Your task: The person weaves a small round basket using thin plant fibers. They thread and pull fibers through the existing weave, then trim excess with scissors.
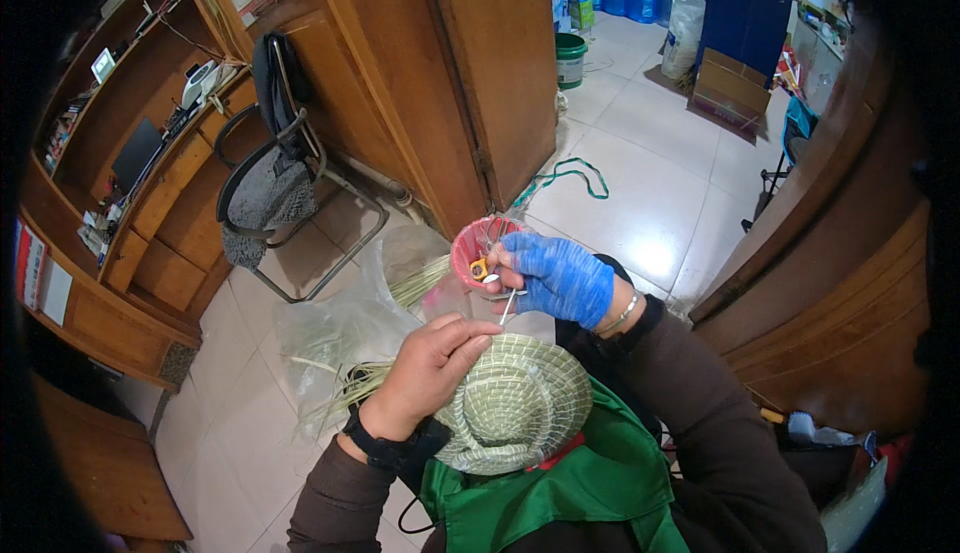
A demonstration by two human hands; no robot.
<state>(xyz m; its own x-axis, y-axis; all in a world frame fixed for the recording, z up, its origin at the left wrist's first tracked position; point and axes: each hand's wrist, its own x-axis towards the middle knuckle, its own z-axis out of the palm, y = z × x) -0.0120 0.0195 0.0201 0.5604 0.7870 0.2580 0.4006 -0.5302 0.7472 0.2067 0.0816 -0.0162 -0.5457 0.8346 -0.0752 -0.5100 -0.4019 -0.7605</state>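
Note:
A coiled, stitched basket of pale green straw (525, 403) rests on the green apron (555, 504) over my lap. My left hand (431, 365), bare, lies across the basket's far left side, thumb and forefinger pinched at a thin white strip (508, 308). This strip rises taut to the curled fingers of my right hand (562, 275), which wears a blue fingerless glove. Beyond that hand stands a red plastic container (463, 249), with scissors (495, 227) and a yellow tape measure (478, 268) in it. Loose straw (364, 382) sticks out left of my left wrist.
A clear plastic bag (315, 335) and a bundle of straw (420, 283) lie on the tiled floor. Further left stands a metal-framed chair (270, 204) beside a wooden desk (161, 200). A wooden door (495, 65) rises ahead; green cord (574, 164) lies near its foot.

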